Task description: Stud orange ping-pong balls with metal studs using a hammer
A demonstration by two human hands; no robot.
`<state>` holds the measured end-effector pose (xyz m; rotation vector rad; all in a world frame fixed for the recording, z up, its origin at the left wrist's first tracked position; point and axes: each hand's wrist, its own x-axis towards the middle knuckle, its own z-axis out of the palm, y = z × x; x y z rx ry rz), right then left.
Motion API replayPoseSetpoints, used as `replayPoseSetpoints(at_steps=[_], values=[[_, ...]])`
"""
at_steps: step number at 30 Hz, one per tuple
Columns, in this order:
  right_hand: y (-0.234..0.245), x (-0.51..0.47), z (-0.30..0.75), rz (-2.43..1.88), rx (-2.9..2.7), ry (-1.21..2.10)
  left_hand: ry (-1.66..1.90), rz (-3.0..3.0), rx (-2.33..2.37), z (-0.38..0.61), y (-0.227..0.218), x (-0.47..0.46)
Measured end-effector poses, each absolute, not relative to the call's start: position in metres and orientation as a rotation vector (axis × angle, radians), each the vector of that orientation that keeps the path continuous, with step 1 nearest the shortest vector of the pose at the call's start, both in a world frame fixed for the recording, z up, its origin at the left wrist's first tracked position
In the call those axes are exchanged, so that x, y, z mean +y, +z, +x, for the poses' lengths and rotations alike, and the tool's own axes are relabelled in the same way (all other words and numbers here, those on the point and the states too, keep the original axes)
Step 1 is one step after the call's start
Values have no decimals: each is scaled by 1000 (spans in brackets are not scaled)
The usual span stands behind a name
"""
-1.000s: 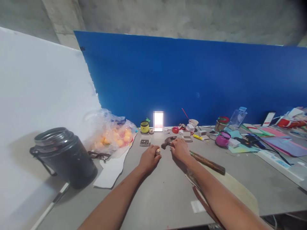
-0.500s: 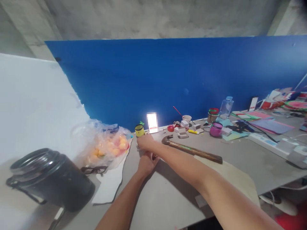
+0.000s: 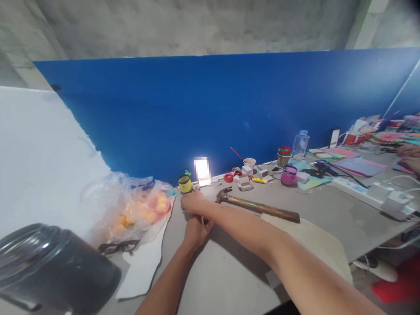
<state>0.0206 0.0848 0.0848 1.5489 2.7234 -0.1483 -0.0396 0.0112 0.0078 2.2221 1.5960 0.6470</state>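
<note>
Right hand (image 3: 193,203), hold impossible to tell, just in front of yellow container (image 3: 185,185).

Bare grey concrete (image 3: 197,26) spans 12 o'clock, with a paler pillar (image 3: 365,22) at 2. Below it a blue panel (image 3: 183,113) stretches across the back, its glossy face catching a pale sheen towards 2 o'clock. A white panel (image 3: 42,131) stands at 9, meeting the blue along a ragged, slanting edge. The grey desk (image 3: 229,267) fills 6 o'clock, its far side running along the blue panel; past its edge at 4, shadowed floor (image 3: 364,286) shows.
</note>
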Motion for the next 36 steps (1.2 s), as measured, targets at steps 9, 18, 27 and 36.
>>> replayPoseSetpoints(at_steps=[9,18,27,36], values=[[86,87,17,1605,2678,-257,627,2211,1605,-39,9,10],[89,85,24,1558,2690,-257,545,2284,1655,-38,11,10],[102,75,26,1570,2674,-112,527,2284,1674,-38,10,11],[104,81,17,1618,2618,-194,634,2256,1610,-39,9,10]])
